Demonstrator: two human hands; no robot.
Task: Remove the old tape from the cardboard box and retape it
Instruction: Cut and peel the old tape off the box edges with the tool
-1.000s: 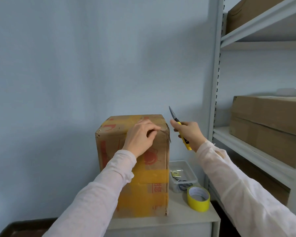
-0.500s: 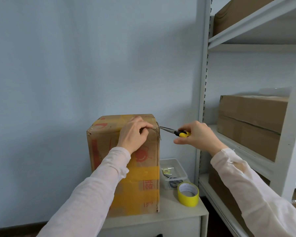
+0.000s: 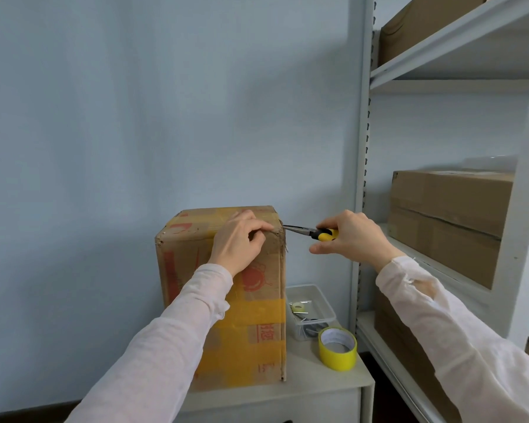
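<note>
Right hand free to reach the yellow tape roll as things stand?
Probably yes for the path: the tape roll sits uncovered on the cabinet top, right of the box, below the right hand. But its fingers grip the pliers, so grasping looks awkward.

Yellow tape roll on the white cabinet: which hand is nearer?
Right. The right hand, holding yellow-handled pliers, is roughly above the yellow tape roll. The left hand grips the top edge of the brown cardboard box, further left.
</note>
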